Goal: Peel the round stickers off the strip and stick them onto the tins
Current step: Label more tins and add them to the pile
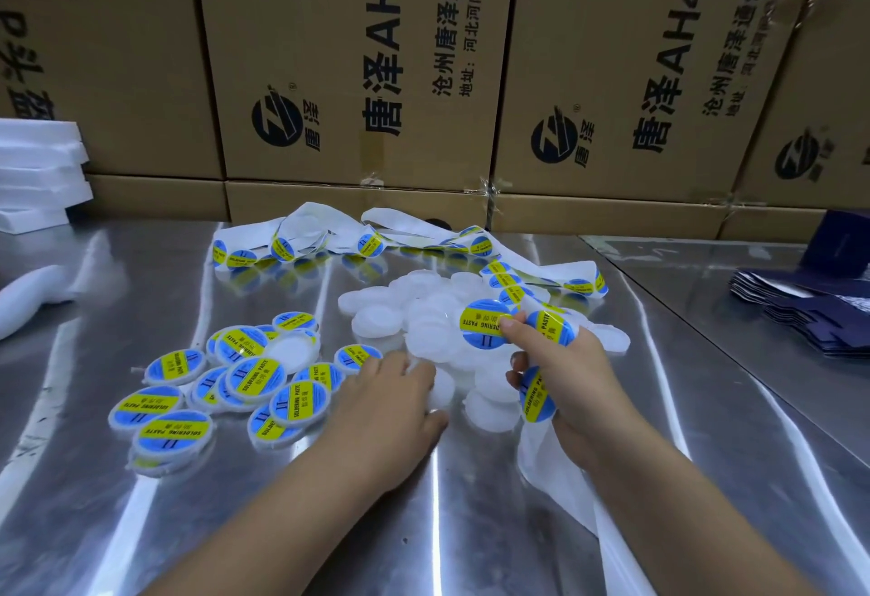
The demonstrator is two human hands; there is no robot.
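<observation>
Strip (537,454) is pinched by the right hand (565,374), one sticker (485,329) raised for transfer; left hand (381,402) is laid on a bare tin (442,391) — apparently to fetch it, grip not discernible.

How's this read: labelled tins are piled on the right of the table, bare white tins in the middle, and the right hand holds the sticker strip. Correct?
Not quite. The head view shows the labelled tins piled on the left of the table, not the right. The bare white tins are in the middle, and the right hand holds the sticker strip.
</observation>
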